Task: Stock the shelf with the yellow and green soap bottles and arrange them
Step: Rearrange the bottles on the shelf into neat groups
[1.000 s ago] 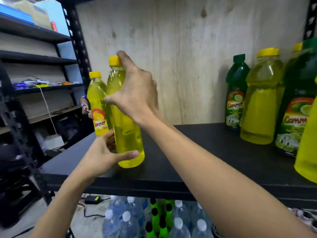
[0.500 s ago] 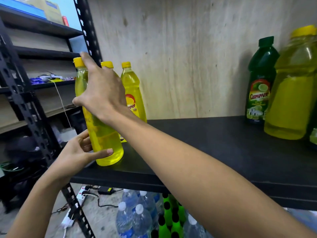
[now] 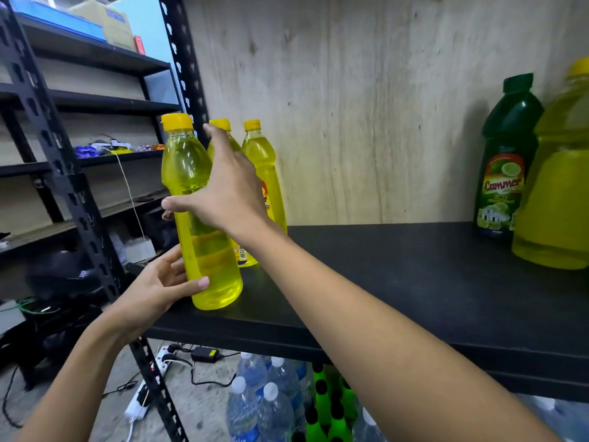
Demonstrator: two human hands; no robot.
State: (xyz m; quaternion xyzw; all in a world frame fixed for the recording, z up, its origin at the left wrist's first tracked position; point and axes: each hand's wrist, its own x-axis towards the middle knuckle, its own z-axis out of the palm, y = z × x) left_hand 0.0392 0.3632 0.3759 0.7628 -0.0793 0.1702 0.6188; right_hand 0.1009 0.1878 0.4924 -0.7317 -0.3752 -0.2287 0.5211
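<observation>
— Which step was in hand at that moment?

— Setting down a yellow soap bottle [image 3: 204, 218] at the left front corner of the black shelf [image 3: 414, 282]. Its base was on or just above the board, near the front edge, and it stood upright with its plain side toward the camera.

— How was it held?

— The left hand [image 3: 159, 288] cupped the lower body, thumb across the front and fingers round the far side. The right hand [image 3: 229, 189] lay against the upper body with fingers spread wide, more steadying than clamping; I could not tell whether it closed on the bottle at all.

— And the rest of the stock?

— Two more yellow bottles [image 3: 264, 173] stood just behind, near the plywood back panel [image 3: 366, 106]. Well apart on the right stood a green Cummer bottle [image 3: 506, 161] beside a large yellow bottle [image 3: 557, 193]. The middle of the shelf was bare.

— What did the next move call for?

— By my judgement, nudging the bottle back into line with the two behind it, perhaps turning its label forward, then letting go gently so that it did not tip off the edge.
</observation>
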